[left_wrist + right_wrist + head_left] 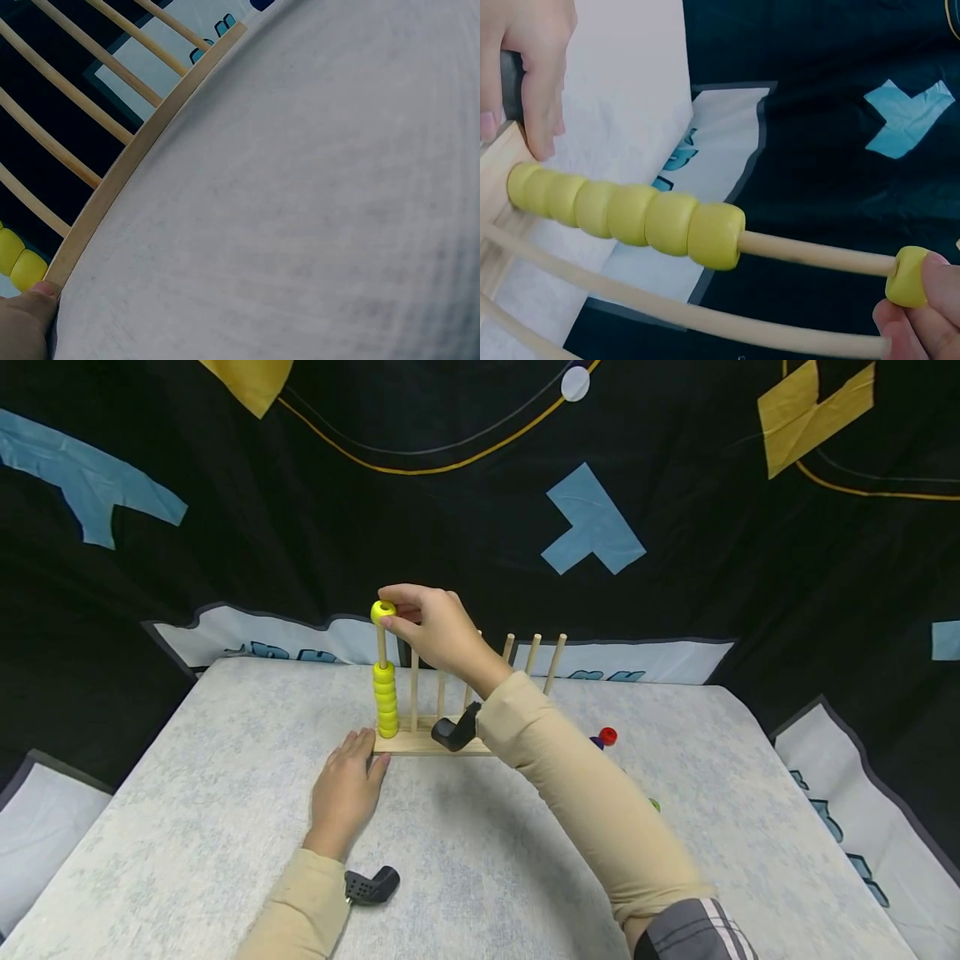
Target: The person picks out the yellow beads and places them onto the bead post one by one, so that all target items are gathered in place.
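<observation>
My right hand [442, 631] pinches a yellow bead [382, 612] between thumb and fingers at the top of the leftmost wooden peg [382, 647]. In the right wrist view the peg's tip meets the hole of this bead [907, 277]. Lower down on the same peg sits a stack of several yellow beads [386, 700], reaching to the wooden base [412, 744]. At the left end of that base rests my left hand [347, 789], fingers stretched out along the end and thumb at the front edge. The left wrist view shows its thumb [37, 296] touching the base's corner.
Several bare pegs [414, 693] rise to the right of the yellow stack. Loose on the table [225, 827] at the right lie a red bead [608, 736], a dark blue bead [597, 742] and a green one [655, 804], partly behind my right sleeve. A black curtain [450, 543] hangs behind.
</observation>
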Action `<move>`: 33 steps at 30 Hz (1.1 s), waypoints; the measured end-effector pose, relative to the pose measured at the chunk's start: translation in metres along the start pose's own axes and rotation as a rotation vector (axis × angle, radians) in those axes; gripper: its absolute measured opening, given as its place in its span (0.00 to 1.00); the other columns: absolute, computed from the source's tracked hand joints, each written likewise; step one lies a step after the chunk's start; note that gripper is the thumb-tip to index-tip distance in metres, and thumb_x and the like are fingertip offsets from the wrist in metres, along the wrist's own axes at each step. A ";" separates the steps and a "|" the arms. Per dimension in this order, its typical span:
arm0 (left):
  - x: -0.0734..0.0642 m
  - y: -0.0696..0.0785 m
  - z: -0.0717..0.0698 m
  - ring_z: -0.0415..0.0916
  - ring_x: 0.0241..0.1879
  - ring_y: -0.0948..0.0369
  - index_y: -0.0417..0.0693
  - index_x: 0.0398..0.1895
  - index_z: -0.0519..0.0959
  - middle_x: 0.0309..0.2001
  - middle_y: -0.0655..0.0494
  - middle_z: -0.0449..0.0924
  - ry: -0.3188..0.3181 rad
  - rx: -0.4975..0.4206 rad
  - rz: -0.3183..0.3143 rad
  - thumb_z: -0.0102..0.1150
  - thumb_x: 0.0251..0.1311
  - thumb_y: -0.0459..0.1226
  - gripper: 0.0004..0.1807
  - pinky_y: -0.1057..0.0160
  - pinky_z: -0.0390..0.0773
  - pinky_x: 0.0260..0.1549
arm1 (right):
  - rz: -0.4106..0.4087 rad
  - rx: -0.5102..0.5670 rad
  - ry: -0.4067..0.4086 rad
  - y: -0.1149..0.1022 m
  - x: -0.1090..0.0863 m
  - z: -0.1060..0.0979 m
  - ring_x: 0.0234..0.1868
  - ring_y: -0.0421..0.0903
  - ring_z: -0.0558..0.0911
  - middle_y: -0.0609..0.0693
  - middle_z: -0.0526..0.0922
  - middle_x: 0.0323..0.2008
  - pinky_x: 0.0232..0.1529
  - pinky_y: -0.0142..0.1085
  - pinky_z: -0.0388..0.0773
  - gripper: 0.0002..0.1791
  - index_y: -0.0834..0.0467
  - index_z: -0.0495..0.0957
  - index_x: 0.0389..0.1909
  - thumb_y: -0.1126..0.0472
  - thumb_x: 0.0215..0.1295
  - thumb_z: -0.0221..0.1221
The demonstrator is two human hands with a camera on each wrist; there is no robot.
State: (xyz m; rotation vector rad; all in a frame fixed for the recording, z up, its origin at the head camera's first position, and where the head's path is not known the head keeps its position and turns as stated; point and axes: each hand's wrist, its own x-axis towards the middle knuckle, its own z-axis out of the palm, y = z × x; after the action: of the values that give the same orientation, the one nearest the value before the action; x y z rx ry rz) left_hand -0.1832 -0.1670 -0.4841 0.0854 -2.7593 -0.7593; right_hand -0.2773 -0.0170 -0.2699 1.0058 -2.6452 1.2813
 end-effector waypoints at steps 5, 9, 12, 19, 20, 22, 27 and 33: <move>0.000 0.001 0.001 0.59 0.74 0.41 0.33 0.70 0.65 0.71 0.38 0.65 -0.007 0.001 -0.006 0.53 0.73 0.46 0.32 0.40 0.59 0.73 | -0.018 -0.043 -0.031 -0.002 0.001 0.005 0.55 0.40 0.82 0.48 0.82 0.59 0.55 0.21 0.78 0.23 0.56 0.75 0.65 0.60 0.69 0.61; 0.000 0.001 0.001 0.60 0.73 0.40 0.33 0.70 0.66 0.71 0.38 0.66 0.003 -0.005 -0.006 0.54 0.72 0.45 0.32 0.39 0.60 0.72 | -0.017 -0.069 -0.038 -0.001 0.000 0.006 0.55 0.40 0.82 0.48 0.82 0.58 0.56 0.21 0.78 0.23 0.56 0.75 0.64 0.60 0.69 0.61; 0.000 0.001 0.002 0.60 0.73 0.40 0.33 0.70 0.66 0.70 0.38 0.67 0.012 -0.008 -0.003 0.54 0.72 0.46 0.32 0.39 0.61 0.71 | -0.021 -0.079 -0.042 0.000 -0.001 0.006 0.56 0.40 0.81 0.48 0.82 0.58 0.58 0.23 0.78 0.23 0.57 0.75 0.64 0.60 0.69 0.62; 0.000 0.000 0.002 0.60 0.73 0.40 0.33 0.70 0.65 0.71 0.38 0.66 -0.001 -0.003 -0.006 0.54 0.72 0.46 0.32 0.38 0.61 0.71 | -0.052 -0.100 -0.010 0.004 -0.007 0.004 0.61 0.44 0.79 0.49 0.80 0.62 0.63 0.29 0.77 0.22 0.56 0.76 0.63 0.59 0.69 0.62; 0.000 0.000 0.002 0.59 0.73 0.40 0.33 0.70 0.65 0.71 0.38 0.66 -0.003 -0.003 -0.007 0.54 0.72 0.46 0.32 0.38 0.61 0.71 | -0.059 -0.107 0.001 0.005 -0.009 0.003 0.62 0.43 0.79 0.49 0.80 0.62 0.63 0.29 0.77 0.22 0.56 0.76 0.63 0.58 0.69 0.62; 0.000 0.000 0.002 0.59 0.73 0.40 0.34 0.70 0.65 0.71 0.38 0.66 -0.007 -0.004 -0.007 0.54 0.72 0.46 0.32 0.38 0.61 0.71 | -0.079 -0.121 0.027 0.007 -0.013 0.002 0.61 0.43 0.80 0.48 0.80 0.62 0.62 0.27 0.77 0.22 0.55 0.76 0.63 0.57 0.69 0.62; 0.000 -0.001 0.001 0.59 0.73 0.41 0.34 0.70 0.66 0.71 0.38 0.66 0.005 -0.011 -0.002 0.54 0.72 0.45 0.32 0.39 0.60 0.72 | -0.173 -0.121 0.087 0.010 -0.027 0.000 0.60 0.44 0.81 0.50 0.81 0.61 0.60 0.26 0.77 0.23 0.56 0.77 0.62 0.56 0.69 0.62; 0.000 -0.001 0.002 0.59 0.73 0.41 0.33 0.70 0.65 0.71 0.38 0.66 0.008 -0.011 -0.001 0.54 0.72 0.45 0.31 0.40 0.58 0.73 | -0.295 -0.124 0.121 0.015 -0.047 -0.002 0.59 0.44 0.82 0.51 0.81 0.61 0.60 0.25 0.77 0.23 0.59 0.78 0.61 0.56 0.67 0.64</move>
State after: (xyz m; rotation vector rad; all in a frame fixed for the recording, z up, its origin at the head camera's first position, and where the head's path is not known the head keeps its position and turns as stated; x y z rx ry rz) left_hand -0.1834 -0.1667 -0.4857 0.0871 -2.7479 -0.7722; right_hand -0.2494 0.0163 -0.2931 1.2020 -2.3446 1.0654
